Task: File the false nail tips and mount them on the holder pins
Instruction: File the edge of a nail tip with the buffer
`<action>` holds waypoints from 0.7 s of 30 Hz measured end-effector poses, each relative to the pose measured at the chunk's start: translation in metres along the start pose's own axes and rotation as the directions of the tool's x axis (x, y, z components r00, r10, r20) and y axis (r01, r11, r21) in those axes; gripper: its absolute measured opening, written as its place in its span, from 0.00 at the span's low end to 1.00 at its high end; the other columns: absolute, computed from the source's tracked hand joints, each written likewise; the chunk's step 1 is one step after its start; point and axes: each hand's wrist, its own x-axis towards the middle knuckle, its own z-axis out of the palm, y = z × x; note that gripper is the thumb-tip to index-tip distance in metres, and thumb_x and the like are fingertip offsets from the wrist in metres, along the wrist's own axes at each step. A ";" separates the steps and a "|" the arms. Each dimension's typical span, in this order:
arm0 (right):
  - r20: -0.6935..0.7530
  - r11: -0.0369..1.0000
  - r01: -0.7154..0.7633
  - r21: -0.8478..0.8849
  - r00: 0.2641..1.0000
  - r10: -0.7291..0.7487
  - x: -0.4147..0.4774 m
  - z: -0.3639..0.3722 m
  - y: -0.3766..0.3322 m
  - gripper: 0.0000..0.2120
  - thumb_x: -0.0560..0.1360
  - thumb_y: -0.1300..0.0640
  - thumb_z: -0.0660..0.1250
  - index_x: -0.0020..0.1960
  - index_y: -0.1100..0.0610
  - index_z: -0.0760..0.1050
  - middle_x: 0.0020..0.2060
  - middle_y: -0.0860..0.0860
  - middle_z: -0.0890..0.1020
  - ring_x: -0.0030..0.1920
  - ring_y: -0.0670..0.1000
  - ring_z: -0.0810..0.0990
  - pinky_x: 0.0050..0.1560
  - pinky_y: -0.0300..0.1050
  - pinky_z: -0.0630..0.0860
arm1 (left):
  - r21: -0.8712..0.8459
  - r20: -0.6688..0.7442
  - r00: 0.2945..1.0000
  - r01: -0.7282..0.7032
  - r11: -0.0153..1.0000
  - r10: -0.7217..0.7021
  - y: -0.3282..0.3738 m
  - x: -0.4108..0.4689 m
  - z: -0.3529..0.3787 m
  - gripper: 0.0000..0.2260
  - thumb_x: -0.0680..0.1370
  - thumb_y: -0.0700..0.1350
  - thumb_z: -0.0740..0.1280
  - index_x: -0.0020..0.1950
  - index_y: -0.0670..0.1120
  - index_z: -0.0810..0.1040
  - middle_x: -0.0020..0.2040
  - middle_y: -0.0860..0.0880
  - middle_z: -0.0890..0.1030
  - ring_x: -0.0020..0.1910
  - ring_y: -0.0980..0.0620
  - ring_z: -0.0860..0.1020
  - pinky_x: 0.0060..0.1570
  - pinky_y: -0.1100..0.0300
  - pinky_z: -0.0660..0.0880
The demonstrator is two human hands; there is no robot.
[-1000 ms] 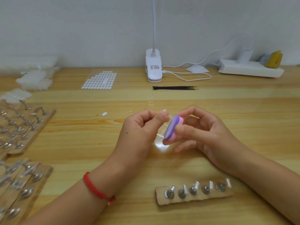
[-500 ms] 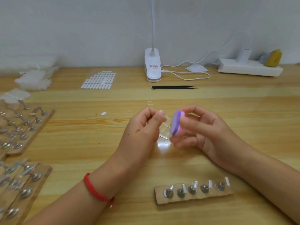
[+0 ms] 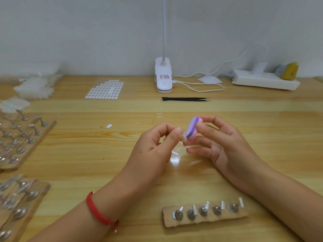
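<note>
My right hand (image 3: pixel 222 144) pinches a small purple, white and pink filing block (image 3: pixel 193 127) between thumb and fingers. My left hand (image 3: pixel 153 145) pinches a clear false nail tip (image 3: pixel 183 137) against the block's lower edge; the tip is barely visible. Pieces of a clear nail-tip sprue (image 3: pixel 175 153) lie on the table under the hands. Near the front edge lies a cardboard holder strip (image 3: pixel 204 219) with several metal pins, each carrying a small clear tip.
Cardboard holder boards (image 3: pixel 22 138) with many pins fill the left side. A sheet of white adhesive dots (image 3: pixel 104 89), black tweezers (image 3: pixel 185 99), a clip lamp base (image 3: pixel 163 75) with its cable, and a white power strip (image 3: pixel 265 81) stand at the back.
The right hand has slid the filing block upward along the nail tip. The left hand stays almost still with the tip.
</note>
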 end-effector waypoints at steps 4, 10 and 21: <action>0.073 0.996 0.006 -0.091 0.997 0.001 -0.001 0.003 0.002 0.13 0.66 0.60 0.75 0.49 0.59 0.80 0.38 0.59 0.83 0.35 0.56 0.84 0.34 0.44 0.81 | 0.009 -0.036 0.999 -0.016 1.000 0.017 0.002 0.000 0.001 0.12 0.73 0.54 0.62 0.38 0.46 0.76 0.21 0.59 0.69 0.20 0.61 0.63 0.24 0.73 0.60; 0.081 0.995 -0.009 -0.095 0.997 0.016 0.000 0.001 0.002 0.11 0.65 0.58 0.74 0.46 0.56 0.82 0.35 0.59 0.82 0.34 0.57 0.84 0.32 0.44 0.80 | -0.003 -0.089 0.996 -0.020 1.000 0.019 0.005 -0.001 0.001 0.11 0.71 0.54 0.62 0.36 0.48 0.75 0.20 0.58 0.67 0.20 0.61 0.61 0.22 0.73 0.58; 0.015 0.999 0.005 -0.038 1.000 -0.005 0.000 0.000 0.001 0.10 0.65 0.60 0.75 0.47 0.57 0.82 0.38 0.59 0.84 0.36 0.57 0.85 0.33 0.43 0.81 | 0.051 -0.070 0.996 -0.043 0.998 0.047 0.002 -0.003 0.003 0.11 0.74 0.55 0.65 0.35 0.51 0.78 0.22 0.57 0.63 0.21 0.61 0.59 0.23 0.72 0.57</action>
